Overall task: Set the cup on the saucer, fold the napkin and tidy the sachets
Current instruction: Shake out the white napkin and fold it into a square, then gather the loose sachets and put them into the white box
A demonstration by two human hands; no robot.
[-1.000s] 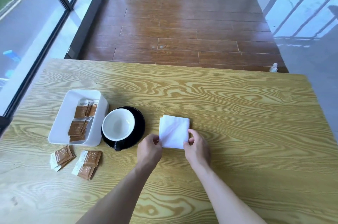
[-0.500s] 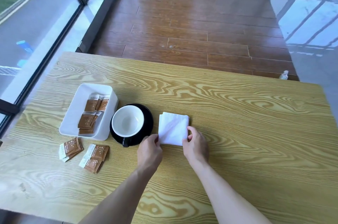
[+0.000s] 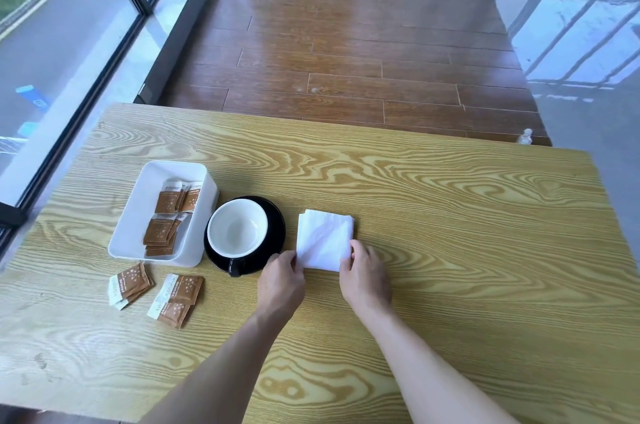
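A black cup with a white inside [image 3: 237, 232] stands on the black saucer [image 3: 275, 221], its handle pointing toward me. To its right lies the white napkin [image 3: 325, 238], folded into a small square. My left hand [image 3: 281, 281] pinches its near left corner and my right hand [image 3: 364, 276] pinches its near right corner. Several brown sachets [image 3: 165, 222] lie in the white tray [image 3: 138, 212] left of the cup. Two small piles of brown sachets lie loose on the table, one [image 3: 130, 284] at the left and one [image 3: 178, 299] beside it.
The wooden table [image 3: 450, 233] ends at a far edge above the cup, with wood flooring beyond. A glass wall runs along the left side. A small clear bottle [image 3: 525, 136] shows past the far right edge.
The hands and napkin hold the same pose. The view has shifted, so everything sits a little further right and higher in the frame.
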